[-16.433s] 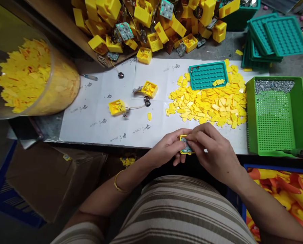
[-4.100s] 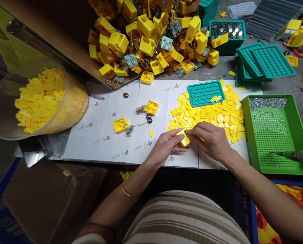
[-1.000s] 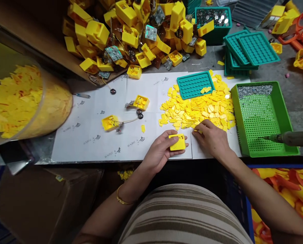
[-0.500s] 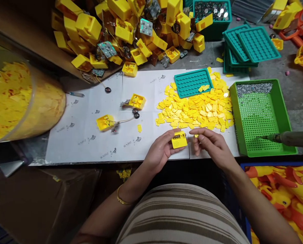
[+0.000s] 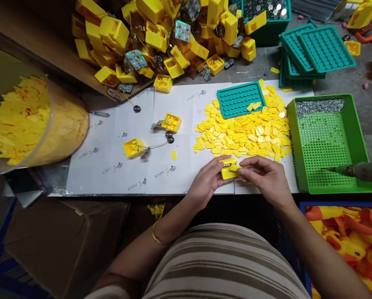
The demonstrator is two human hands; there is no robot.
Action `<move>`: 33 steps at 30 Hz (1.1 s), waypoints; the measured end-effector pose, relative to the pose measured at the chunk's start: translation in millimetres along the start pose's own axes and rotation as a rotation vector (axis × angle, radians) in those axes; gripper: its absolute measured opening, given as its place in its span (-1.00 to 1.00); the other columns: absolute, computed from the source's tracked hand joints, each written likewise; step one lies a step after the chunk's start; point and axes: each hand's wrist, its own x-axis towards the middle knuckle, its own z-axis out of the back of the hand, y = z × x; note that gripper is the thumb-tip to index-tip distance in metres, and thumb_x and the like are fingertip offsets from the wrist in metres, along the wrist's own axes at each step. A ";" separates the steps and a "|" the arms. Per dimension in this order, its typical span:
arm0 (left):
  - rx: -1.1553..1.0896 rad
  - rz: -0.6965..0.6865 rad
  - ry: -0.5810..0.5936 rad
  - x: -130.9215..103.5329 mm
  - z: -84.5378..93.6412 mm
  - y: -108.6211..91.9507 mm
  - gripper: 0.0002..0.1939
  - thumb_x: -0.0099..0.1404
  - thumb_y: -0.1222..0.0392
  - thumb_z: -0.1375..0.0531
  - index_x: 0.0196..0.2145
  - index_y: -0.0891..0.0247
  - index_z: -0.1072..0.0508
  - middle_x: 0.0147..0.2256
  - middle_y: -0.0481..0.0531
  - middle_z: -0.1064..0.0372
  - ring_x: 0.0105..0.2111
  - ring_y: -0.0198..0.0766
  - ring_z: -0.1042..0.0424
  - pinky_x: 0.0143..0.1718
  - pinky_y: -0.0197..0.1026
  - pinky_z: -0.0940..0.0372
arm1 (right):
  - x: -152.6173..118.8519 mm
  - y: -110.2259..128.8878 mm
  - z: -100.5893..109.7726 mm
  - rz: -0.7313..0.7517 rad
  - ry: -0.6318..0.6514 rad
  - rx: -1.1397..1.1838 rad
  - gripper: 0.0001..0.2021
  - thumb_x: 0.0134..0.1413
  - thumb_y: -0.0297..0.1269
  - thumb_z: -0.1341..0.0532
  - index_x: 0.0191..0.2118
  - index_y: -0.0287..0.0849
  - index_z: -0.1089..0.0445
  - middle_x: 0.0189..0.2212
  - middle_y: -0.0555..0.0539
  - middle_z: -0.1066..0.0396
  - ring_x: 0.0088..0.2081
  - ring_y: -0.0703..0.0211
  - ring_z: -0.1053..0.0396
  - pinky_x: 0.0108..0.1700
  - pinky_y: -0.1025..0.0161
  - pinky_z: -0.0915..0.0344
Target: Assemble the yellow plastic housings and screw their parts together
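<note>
My left hand (image 5: pixel 206 181) is closed around a small yellow plastic box (image 5: pixel 227 172) with speaker holes and a slot showing shiny metal inside. Between the thumb and fingers of my right hand (image 5: pixel 264 176) is a small flat yellow cover (image 5: pixel 235 168), held against the box at its slot. Just beyond both hands spreads a heap of similar yellow covers (image 5: pixel 245 133). A teal tray (image 5: pixel 240 99) with a few covers on it rests on the heap. To the left lie two opened yellow boxes (image 5: pixel 171 123) with wires, and a single loose cover (image 5: pixel 173 155).
A green perforated basket (image 5: pixel 360 141) of small metal screws stands right, with a screwdriver (image 5: pixel 351 170) over it. Stacked teal trays (image 5: pixel 327 47) and a pile of yellow boxes (image 5: pixel 114 31) lie behind. A clear tub (image 5: pixel 69 116) stands left; yellow-orange toy ducks (image 5: pixel 344 245) fill a blue crate.
My right hand has moved left and brought the cover from beside the box onto it. The box has tilted slightly in my left hand. The whole view has shifted a little.
</note>
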 end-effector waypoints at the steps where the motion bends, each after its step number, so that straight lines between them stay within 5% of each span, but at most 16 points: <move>1: 0.007 -0.001 0.002 0.1 -0.1 0.7 -0.77 0.32 0.20 -0.11 -0.12 0.30 -0.47 -0.14 0.11 -0.48 -0.12 -0.18 -0.46 0.02 -0.02 -0.32 | 0.5 1.8 -1.1 0.015 0.001 -0.021 -0.75 -0.26 -0.18 -0.46 -0.42 -0.17 -0.52 -0.53 0.00 -0.49 -0.54 0.29 -0.42 -0.48 0.35 -0.44; 12: 0.029 0.010 0.028 2.6 1.6 3.9 -0.75 0.28 0.16 -0.18 -0.12 0.29 -0.47 -0.12 0.11 -0.47 -0.08 -0.14 -0.45 0.06 0.04 -0.29 | 5.2 -1.5 -10.0 0.143 0.011 -0.295 -0.84 -0.06 -0.18 -0.35 -0.41 -0.18 -0.50 -0.47 -0.03 -0.52 -0.45 0.22 -0.45 -0.36 0.29 -0.38; 19: 0.111 -0.016 0.008 1.8 6.4 5.5 -0.67 0.17 0.08 -0.29 -0.15 0.29 -0.47 -0.16 0.10 -0.47 -0.17 -0.15 -0.48 -0.06 0.01 -0.39 | 3.6 -0.9 -8.5 0.396 0.009 -0.519 -0.87 0.09 -0.21 -0.26 -0.35 -0.11 -0.54 -0.45 -0.04 -0.46 -0.41 0.23 -0.38 -0.35 0.26 -0.33; 23: 0.056 0.029 0.022 2.5 11.3 2.7 -0.68 0.21 0.09 -0.24 -0.13 0.33 -0.46 -0.24 0.14 -0.50 -0.23 -0.13 -0.52 -0.21 -0.12 -0.45 | 5.1 -1.5 0.2 0.232 0.006 -0.297 -0.71 0.07 -0.13 -0.25 -0.10 -0.11 -0.47 -0.27 -0.09 -0.43 -0.35 0.21 -0.41 -0.44 0.28 -0.39; 26: 0.029 0.036 0.039 3.8 12.3 1.5 -0.72 0.25 0.14 -0.20 -0.13 0.35 -0.46 -0.19 0.17 -0.50 -0.21 -0.13 -0.52 -0.23 -0.15 -0.46 | 6.7 -5.4 2.3 0.075 0.121 -0.211 -0.63 -0.01 -0.09 -0.30 -0.11 -0.18 -0.45 -0.26 -0.11 -0.44 -0.39 0.22 -0.40 -0.50 0.30 -0.38; 33: 0.195 0.108 0.054 1.8 9.4 0.5 -0.65 0.12 0.15 -0.33 -0.14 0.29 -0.45 -0.25 0.09 -0.52 -0.32 -0.23 -0.53 -0.30 -0.24 -0.42 | 10.3 0.0 10.5 0.104 0.259 -0.345 -0.75 0.05 -0.12 -0.27 -0.22 -0.18 -0.47 -0.45 -0.02 -0.48 -0.45 0.24 -0.44 -0.38 0.31 -0.37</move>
